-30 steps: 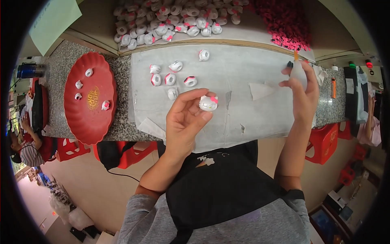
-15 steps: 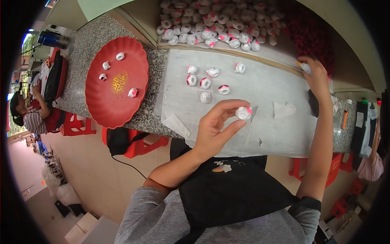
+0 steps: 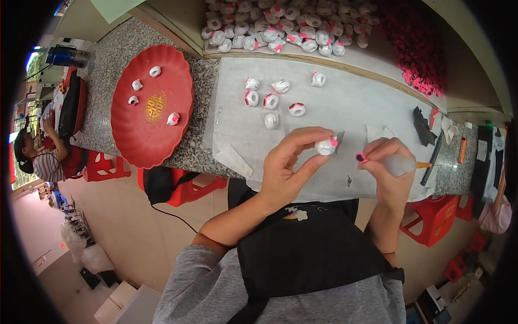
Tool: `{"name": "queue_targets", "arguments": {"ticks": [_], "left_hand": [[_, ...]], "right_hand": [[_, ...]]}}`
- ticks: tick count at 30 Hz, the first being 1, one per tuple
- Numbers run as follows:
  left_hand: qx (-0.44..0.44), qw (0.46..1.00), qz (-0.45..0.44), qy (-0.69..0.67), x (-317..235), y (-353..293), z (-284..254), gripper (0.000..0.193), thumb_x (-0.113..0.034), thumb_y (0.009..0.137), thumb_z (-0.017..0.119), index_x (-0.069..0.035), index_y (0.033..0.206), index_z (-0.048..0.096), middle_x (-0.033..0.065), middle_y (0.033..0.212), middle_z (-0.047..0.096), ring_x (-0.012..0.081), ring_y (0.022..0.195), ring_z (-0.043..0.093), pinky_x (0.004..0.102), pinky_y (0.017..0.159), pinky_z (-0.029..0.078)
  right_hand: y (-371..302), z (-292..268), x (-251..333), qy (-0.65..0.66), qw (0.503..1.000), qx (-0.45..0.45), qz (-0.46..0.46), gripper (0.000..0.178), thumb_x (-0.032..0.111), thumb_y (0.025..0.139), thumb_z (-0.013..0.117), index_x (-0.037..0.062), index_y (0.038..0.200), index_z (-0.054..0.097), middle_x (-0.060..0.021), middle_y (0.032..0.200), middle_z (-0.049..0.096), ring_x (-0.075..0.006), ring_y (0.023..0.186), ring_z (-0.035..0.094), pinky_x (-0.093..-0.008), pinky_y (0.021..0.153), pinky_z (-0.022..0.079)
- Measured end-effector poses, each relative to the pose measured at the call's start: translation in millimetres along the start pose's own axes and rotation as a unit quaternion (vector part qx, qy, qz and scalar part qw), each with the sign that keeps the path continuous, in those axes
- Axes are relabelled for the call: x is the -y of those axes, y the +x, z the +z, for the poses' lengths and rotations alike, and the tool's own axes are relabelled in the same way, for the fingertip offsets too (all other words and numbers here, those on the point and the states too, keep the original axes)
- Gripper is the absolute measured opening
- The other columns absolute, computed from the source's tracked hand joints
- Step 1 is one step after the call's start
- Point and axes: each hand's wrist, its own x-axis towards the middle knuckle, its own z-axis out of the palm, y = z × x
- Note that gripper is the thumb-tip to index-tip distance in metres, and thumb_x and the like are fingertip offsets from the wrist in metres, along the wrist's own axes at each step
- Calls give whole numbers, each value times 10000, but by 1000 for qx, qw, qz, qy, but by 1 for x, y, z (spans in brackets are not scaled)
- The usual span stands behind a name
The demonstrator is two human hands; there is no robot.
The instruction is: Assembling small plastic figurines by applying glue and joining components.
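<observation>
My left hand [image 3: 285, 162] pinches a small white rounded plastic piece [image 3: 325, 146] with a pink patch, between thumb and fingertips above the paper-covered worktop [image 3: 302, 143]. Just to its right, my right hand [image 3: 393, 181] is closed, gripping a small pink piece with a dark face [image 3: 361, 157] at its fingertips. A translucent squeeze bottle [image 3: 400, 165] with an orange nozzle is tucked in the same hand, its nozzle pointing right. The two held pieces are apart. Beyond my left hand several similar white pieces [image 3: 271, 101] lie on the paper, some with dark, red-edged openings.
A red scalloped tray [image 3: 181, 116] with a few white pieces is at left. On the back shelf are heaps of white pieces [image 3: 302, 32] and small pink pieces [image 3: 421, 59]. A dark crumpled cloth [image 3: 424, 127] lies at right. Another person [image 3: 46, 151] sits far left.
My right hand has come back from the shelf's pink heap toward my left hand, with a small pink piece in its fingertips and the bottle still held. My left hand has hardly moved.
</observation>
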Motion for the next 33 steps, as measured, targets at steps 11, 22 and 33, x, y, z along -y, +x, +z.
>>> {"name": "queue_targets", "arguments": {"ticks": [11, 22, 33], "left_hand": [[55, 988, 45, 139, -4, -2, 2, 307, 97, 669, 504, 22, 966, 493, 150, 1017, 484, 243, 978, 451, 317, 814, 368], [75, 987, 27, 141, -5, -1, 4, 288, 64, 692, 512, 20, 976, 497, 152, 1023, 481, 231, 968, 458, 312, 814, 366], [18, 992, -42, -115, -3, -5, 7, 243, -34, 745, 523, 8, 974, 453, 187, 1001, 478, 211, 922, 485, 313, 796, 385]], "right_hand": [[-9, 8, -6, 26, 994, 80, 67, 125, -64, 615, 622, -11, 695, 541, -64, 692, 554, -110, 658, 512, -216, 606, 399], [-9, 10, -8, -10, 997, 50, 51, 100, -53, 630, 612, -13, 699, 552, -67, 705, 556, -112, 671, 516, -214, 619, 398], [-16, 20, -20, 44, 999, 10, 28, 366, -41, 581, 661, 6, 905, 495, -43, 703, 516, -73, 616, 467, -197, 585, 384]]}}
